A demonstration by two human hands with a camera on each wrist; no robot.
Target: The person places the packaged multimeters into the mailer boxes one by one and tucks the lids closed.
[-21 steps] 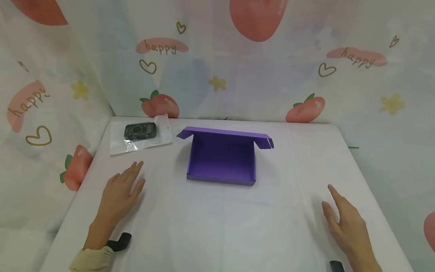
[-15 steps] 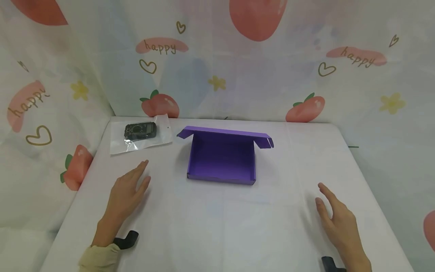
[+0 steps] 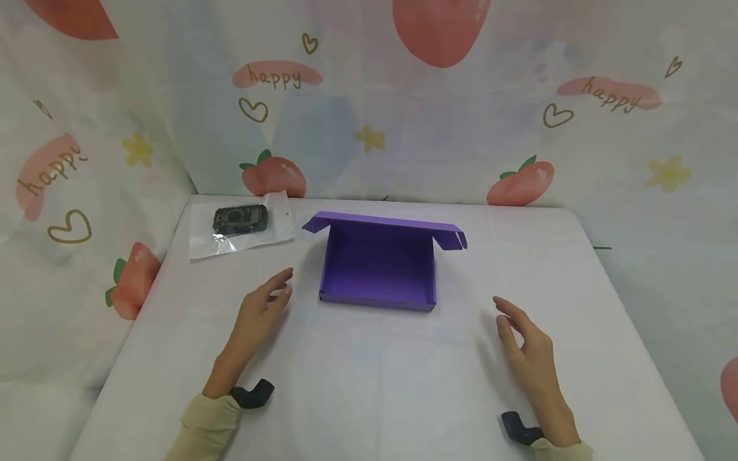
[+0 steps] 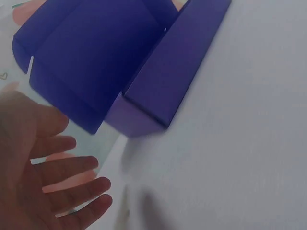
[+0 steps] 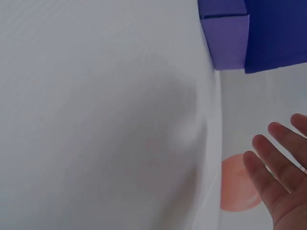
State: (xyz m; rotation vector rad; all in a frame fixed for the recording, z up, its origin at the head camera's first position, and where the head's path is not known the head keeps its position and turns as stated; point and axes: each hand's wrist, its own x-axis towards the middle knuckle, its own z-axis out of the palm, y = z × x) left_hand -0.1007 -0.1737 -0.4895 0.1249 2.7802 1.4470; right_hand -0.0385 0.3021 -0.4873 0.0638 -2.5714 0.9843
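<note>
I observe the left hand (image 3: 257, 315) and right hand (image 3: 530, 349) have advanced inward toward the purple mailer box (image 3: 377, 275); both grips wide, empty; box untouched.

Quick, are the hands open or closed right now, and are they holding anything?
Left hand: open, holding nothing.
Right hand: open, holding nothing.

A white table (image 3: 375, 390) with faint creases fills the lower part of the head view, narrowing towards its far edge. Behind it stands a pale cloth wall (image 3: 432, 141), washed with soft blue and pink, and similar cloth closes in the left and right sides. Red fruits (image 3: 521, 184), yellow flowers (image 3: 371, 138), outlined hearts (image 3: 254, 110) and pink patches (image 3: 277, 75) reading "happy" decorate it. The light is rather dim, casting soft shadows.
</note>
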